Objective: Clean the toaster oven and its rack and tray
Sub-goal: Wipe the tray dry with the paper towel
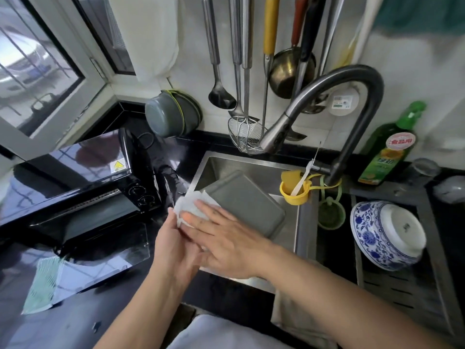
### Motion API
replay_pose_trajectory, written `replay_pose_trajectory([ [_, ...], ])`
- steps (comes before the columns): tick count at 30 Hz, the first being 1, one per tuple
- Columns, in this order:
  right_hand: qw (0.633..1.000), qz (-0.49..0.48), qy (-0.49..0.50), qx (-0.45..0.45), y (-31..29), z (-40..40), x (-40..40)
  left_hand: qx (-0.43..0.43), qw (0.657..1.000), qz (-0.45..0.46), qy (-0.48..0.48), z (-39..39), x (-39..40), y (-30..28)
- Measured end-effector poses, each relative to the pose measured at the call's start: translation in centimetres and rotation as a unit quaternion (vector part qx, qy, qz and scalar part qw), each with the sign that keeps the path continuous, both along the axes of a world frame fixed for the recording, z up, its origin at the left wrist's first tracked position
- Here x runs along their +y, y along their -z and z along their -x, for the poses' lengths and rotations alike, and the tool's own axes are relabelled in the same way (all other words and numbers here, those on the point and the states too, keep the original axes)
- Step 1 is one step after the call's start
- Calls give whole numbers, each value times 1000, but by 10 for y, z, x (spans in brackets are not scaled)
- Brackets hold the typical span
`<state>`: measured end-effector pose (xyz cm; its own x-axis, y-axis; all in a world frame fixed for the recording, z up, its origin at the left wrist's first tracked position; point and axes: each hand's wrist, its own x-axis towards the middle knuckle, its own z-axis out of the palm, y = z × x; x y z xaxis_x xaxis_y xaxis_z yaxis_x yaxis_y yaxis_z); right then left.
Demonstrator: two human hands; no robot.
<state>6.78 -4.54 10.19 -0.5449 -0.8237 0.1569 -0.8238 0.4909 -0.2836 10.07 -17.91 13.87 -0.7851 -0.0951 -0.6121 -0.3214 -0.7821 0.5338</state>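
Leaning in the sink (305, 222), the grey tray (247, 200) lies just beyond both hands, left hand (173, 245) gripping white paper (195, 205), right hand (224, 243) flat on it.

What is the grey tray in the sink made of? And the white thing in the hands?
The tray looks like metal with a dull grey coating: thin, rigid, rolled rim. The white sheet looks like paper towel, soft and crumpled, though it may be cloth.

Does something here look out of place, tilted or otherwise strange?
The tray stands tilted in the sink, leaning on its wall rather than lying flat. The oven door hangs open. A bowl lies on its side on the drying rack. No spill or damage shows.
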Motion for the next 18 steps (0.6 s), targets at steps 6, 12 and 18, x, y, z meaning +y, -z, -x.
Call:
replay_pose_trajectory([
  [6, 981, 106, 158, -46, -5, 18, -31, 59, 997, 37, 17, -1, 9, -1],
  [12, 924, 138, 357, -3, 12, 61, -17, 72, 976, 202, 41, -4, 15, 6],
  [18, 890, 28, 437, -124, 44, 89, 32, 38, 977, 211, 22, -12, 26, 4],
])
